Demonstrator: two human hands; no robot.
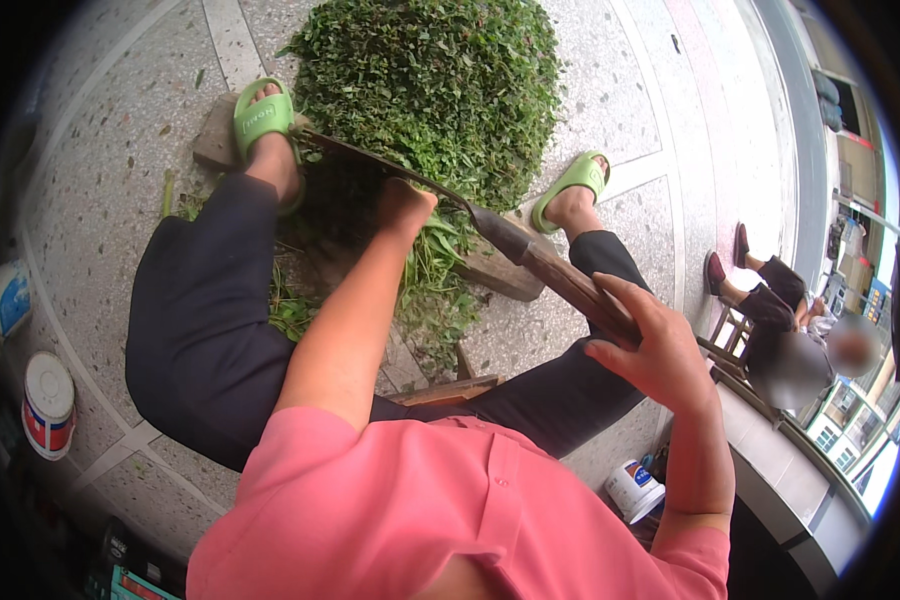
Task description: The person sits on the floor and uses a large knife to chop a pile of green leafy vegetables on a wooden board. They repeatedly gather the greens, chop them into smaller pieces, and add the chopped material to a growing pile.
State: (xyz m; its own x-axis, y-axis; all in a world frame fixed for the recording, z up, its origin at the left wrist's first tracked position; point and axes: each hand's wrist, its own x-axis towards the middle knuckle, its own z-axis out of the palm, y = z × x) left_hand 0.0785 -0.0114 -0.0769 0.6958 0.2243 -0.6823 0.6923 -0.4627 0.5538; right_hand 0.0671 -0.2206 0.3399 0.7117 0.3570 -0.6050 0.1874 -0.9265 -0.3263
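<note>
My right hand (656, 349) is on the wooden handle (581, 292) of a long chopping knife, its end between thumb and fingers. The dark metal blade (397, 166) slants up and left to a wooden block (221, 133) under my left foot. My left hand (407, 204) is close below the blade at the leafy greens; its fingers are hidden in shadow. Long uncut stems (431, 259) stick out beside that wrist. Beyond the blade lies a large heap of chopped green leaves (435, 82), between my feet in green slides.
A wooden beam (502, 268) lies below the blade on the speckled floor. White buckets stand at the left (49, 386) and lower right (634, 491). A second person (776, 322) sits on a chair at the right, near the step edge.
</note>
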